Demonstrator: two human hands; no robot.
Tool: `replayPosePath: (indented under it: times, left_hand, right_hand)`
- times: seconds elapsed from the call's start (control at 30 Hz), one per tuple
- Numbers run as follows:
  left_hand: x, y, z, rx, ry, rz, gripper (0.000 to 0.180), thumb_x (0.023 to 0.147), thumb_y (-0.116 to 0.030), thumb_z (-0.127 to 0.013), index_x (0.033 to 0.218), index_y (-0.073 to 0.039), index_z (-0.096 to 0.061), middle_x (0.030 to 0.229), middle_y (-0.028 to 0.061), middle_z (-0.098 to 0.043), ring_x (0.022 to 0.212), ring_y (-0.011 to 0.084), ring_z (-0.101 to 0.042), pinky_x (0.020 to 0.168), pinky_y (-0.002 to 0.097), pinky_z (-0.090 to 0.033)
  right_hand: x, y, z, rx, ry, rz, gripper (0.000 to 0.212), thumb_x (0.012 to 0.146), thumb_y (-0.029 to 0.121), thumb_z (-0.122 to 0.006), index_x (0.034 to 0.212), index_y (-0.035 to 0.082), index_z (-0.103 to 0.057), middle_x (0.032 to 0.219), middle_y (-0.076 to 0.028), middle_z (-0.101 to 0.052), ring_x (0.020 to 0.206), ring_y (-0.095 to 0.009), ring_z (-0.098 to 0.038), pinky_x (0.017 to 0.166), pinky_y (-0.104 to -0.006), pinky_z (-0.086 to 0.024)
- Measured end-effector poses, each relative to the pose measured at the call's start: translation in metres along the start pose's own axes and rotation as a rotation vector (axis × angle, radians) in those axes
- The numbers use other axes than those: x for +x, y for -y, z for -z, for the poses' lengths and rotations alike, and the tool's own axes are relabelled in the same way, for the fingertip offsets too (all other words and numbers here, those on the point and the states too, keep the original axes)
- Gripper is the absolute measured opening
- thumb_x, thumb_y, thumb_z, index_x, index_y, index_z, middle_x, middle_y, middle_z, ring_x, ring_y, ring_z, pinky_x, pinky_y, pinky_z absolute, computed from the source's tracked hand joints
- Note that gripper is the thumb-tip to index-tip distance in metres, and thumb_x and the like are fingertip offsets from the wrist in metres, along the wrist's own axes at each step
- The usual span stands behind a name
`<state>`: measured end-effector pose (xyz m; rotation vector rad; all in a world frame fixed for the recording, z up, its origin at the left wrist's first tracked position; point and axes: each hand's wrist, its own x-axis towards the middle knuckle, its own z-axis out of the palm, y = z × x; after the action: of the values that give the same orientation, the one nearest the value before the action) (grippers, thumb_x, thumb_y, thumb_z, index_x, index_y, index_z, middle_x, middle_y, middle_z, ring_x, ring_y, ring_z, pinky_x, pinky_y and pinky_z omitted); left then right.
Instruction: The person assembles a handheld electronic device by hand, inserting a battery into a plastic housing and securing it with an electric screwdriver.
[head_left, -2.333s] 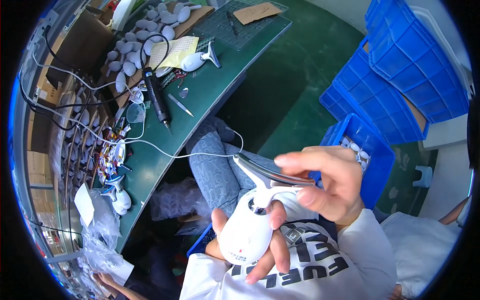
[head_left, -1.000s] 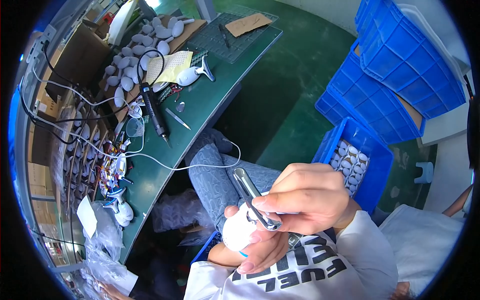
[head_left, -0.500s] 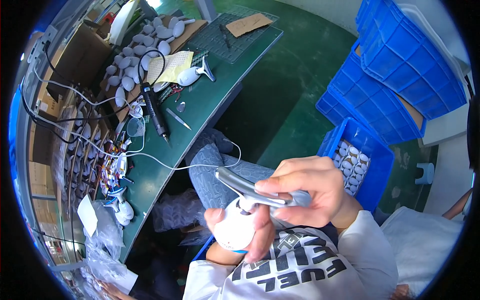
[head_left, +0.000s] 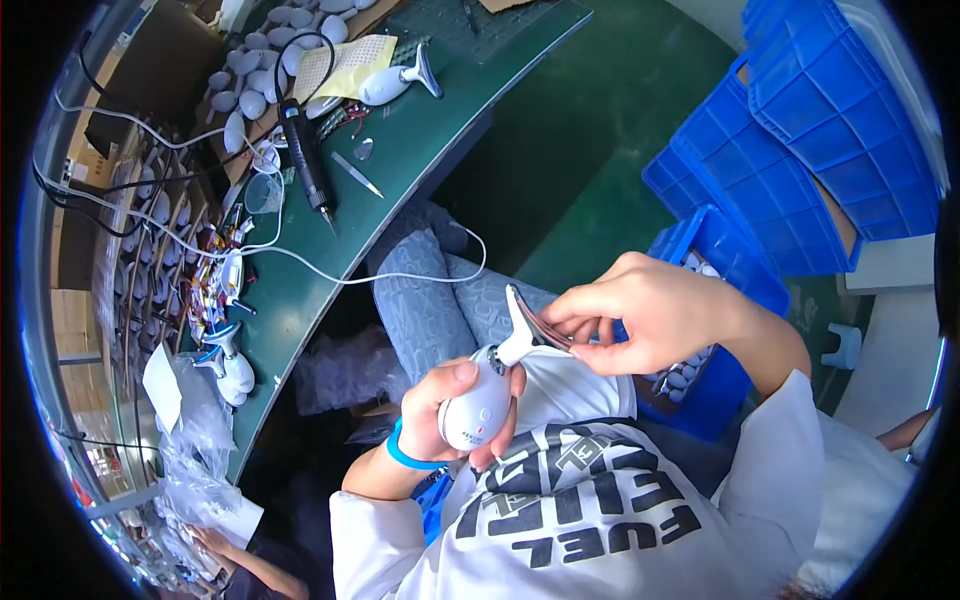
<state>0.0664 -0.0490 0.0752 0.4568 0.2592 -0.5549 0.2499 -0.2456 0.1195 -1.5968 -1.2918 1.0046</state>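
Note:
My left hand is wrapped round the rounded white body of a handheld massager. Its T-shaped white head points away from my palm, with a curved, shiny metal face on the outer side. At that face, my right hand pinches the lower end of the head between thumb and fingers. The fingers partly hide this end. On the green bench to the left lies another such massager. Two more massagers rest at the bench's near end.
A black electric screwdriver lies on the bench by a white cable. White shells are heaped at the back. Blue crates stand stacked at right; an open blue bin holds white parts. Another person's arm shows lower left.
The massager has turned, so its body now faces up and its head points up and right. My right hand has moved up and right, shifting its hold on the head. The view has shifted.

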Motion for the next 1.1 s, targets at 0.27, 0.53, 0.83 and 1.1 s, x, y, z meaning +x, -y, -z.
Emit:
replayPosePath:
  times: [0.27,0.53,0.83,1.1]
  left_hand:
    - [0.001,0.003,0.008,-0.047,-0.033,0.037,0.056,0.088,-0.051,-0.046,0.102,0.003,-0.049,0.065,0.0213,-0.061,0.039,0.0219,-0.056,0.035,0.026,-0.044]
    - [0.001,0.006,0.017,-0.081,-0.032,0.058,0.056,0.089,-0.052,-0.045,0.102,0.002,-0.048,0.066,0.0213,-0.061,0.039,0.0228,-0.057,0.035,0.0264,-0.046]
    - [0.003,0.006,0.018,-0.074,-0.04,0.068,0.055,0.089,-0.052,-0.044,0.102,0.002,-0.047,0.065,0.0209,-0.061,0.04,0.0228,-0.057,0.035,0.0267,-0.046]
    - [0.004,0.008,0.02,-0.09,-0.054,0.084,0.056,0.089,-0.052,-0.044,0.101,0.002,-0.048,0.064,0.0204,-0.061,0.04,0.0227,-0.058,0.035,0.0265,-0.047]
  right_hand:
    - [0.008,-0.006,-0.007,0.04,-0.002,-0.045,0.028,0.079,0.002,-0.063,0.105,-0.007,-0.063,0.088,-0.019,-0.071,0.078,-0.023,-0.072,0.068,-0.0289,-0.058]
    - [0.013,-0.008,-0.01,0.053,0.032,-0.106,0.027,0.079,0.001,-0.062,0.104,-0.009,-0.062,0.089,-0.021,-0.071,0.084,-0.026,-0.072,0.074,-0.0315,-0.059]
    - [0.014,-0.011,-0.009,0.09,0.07,-0.12,0.027,0.078,0.0,-0.06,0.103,-0.01,-0.061,0.089,-0.022,-0.07,0.083,-0.026,-0.072,0.074,-0.0308,-0.058]
    - [0.017,-0.011,-0.007,0.063,0.121,-0.152,0.026,0.078,-0.002,-0.058,0.103,-0.01,-0.061,0.089,-0.023,-0.07,0.082,-0.027,-0.072,0.072,-0.0311,-0.058]
